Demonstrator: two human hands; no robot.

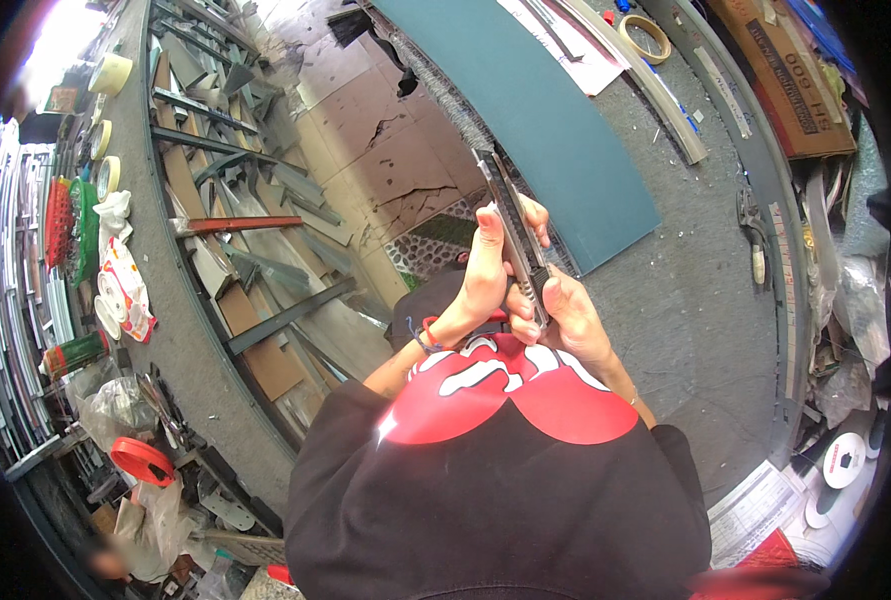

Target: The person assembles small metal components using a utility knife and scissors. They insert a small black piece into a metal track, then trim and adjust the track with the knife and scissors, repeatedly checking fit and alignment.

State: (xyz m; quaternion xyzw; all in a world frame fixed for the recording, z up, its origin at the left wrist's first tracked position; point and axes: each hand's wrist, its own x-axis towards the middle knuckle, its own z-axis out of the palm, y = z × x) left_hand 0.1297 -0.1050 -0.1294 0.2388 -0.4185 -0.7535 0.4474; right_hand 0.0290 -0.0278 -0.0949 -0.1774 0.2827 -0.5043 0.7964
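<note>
Both of my hands are in front of my chest, on a long, narrow black-and-silver piece (510, 215), perhaps a short length of metal profile. It slants from upper left to lower right, and its exact kind I cannot make out. My left hand (483, 270) grips it from the left side, thumb pointing up along its edge. Around the lower end close the fingers and thumb of my right hand (577, 325). Just beyond the piece lies a flat blue-green panel (555, 130) on the grey work table (690, 300).
Pliers (752, 235), a tape roll (645, 40) and a long pale strip (655, 100) lie on the table. A cardboard box (785, 75) stands at its far right. Leftward, a rack (255, 225) holds many offcuts, beside a bench with a red tape dispenser (142, 461).
</note>
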